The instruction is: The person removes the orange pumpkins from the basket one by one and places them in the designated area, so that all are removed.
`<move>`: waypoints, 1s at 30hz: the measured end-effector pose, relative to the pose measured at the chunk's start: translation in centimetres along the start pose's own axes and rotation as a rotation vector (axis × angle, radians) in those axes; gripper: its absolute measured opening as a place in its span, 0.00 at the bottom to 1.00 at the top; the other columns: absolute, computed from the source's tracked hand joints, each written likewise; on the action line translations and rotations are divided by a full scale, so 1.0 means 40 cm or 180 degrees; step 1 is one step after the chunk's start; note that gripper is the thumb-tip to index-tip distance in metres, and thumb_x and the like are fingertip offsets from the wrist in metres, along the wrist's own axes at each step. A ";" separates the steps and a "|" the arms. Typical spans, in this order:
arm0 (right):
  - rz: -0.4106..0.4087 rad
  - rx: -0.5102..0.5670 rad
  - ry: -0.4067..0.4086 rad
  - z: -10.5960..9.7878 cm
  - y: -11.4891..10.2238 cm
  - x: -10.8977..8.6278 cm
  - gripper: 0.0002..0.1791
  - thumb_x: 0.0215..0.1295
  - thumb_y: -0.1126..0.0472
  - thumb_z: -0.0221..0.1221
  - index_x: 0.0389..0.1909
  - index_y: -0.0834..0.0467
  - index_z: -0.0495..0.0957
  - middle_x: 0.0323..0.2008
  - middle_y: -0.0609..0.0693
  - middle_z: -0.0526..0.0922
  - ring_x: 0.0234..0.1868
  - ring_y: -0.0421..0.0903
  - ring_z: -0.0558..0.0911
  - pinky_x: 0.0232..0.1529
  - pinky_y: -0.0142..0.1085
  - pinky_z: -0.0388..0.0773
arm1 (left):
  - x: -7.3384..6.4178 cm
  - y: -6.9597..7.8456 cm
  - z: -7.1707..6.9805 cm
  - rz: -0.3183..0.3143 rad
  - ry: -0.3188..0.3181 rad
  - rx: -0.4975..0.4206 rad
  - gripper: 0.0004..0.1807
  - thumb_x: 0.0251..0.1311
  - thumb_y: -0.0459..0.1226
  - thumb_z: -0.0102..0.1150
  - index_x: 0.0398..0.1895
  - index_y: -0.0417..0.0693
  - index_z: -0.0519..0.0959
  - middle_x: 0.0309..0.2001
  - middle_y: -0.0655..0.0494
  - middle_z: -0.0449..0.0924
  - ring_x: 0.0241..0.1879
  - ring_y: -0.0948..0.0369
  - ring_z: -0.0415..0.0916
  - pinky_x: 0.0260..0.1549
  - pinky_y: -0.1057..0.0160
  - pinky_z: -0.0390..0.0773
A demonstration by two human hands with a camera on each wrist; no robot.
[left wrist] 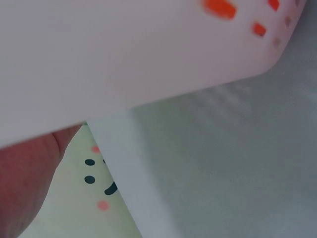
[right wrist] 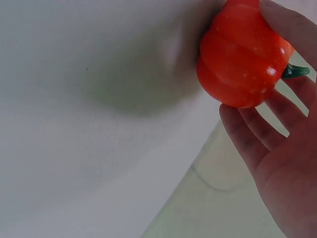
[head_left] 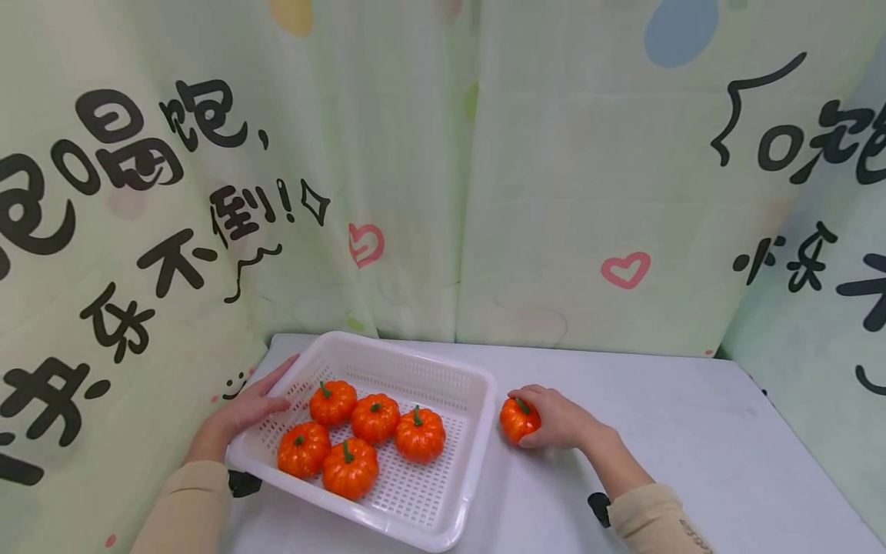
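Spanning the whole rear of the head view, pale green curtains (head_left: 415, 154) with black lettering and pink hearts wall in a white table (head_left: 692, 431). White slotted basket (head_left: 453, 385) sits at the table's near left, its left end apparently overhanging the edge, five small orange pumpkins (head_left: 374, 418) clustered inside toward that end. Left hand (head_left: 252, 404) rests on the basket's left rim, fingers straight along the edge, thumb over the lip; more steadying than gripping. Left wrist view shows only the blurred basket underside and table edge. Right hand (head_left: 557, 419) lies on the table just right of the basket, fingers and thumb curled round a sixth pumpkin (head_left: 518, 419); the right wrist view confirms the clasp, green stem poking between fingers.

Risks, as judged: the rounded, glossy pumpkin could slip from a light clasp and roll off the table. Basket is loaded toward its overhanging end; pressing the left rim could tip it.
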State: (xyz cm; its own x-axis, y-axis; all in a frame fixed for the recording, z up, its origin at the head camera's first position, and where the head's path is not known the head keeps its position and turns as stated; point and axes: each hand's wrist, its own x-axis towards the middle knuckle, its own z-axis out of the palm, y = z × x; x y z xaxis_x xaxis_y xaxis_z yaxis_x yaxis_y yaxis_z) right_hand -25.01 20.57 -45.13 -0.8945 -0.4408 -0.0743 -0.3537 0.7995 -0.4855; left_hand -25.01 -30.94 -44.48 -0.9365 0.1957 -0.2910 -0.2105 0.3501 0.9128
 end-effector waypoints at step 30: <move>-0.0284 0.0006 0.0252 -0.118 -0.037 -0.006 0.40 0.58 0.57 0.70 0.72 0.60 0.68 0.70 0.63 0.66 0.69 0.66 0.64 0.64 0.63 0.66 | 0.000 0.000 0.000 0.0011 -0.0010 0.0016 0.46 0.68 0.34 0.52 0.82 0.69 0.43 0.77 0.36 0.48 0.54 0.44 0.76 0.40 0.45 0.85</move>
State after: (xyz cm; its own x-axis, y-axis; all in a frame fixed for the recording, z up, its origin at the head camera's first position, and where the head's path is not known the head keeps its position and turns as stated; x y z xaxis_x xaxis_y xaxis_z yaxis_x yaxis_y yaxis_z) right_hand -25.54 21.41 -40.29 -0.8784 -0.4764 0.0384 -0.4323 0.7578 -0.4888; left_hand -25.00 -30.93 -44.48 -0.9363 0.1998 -0.2887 -0.2058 0.3540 0.9123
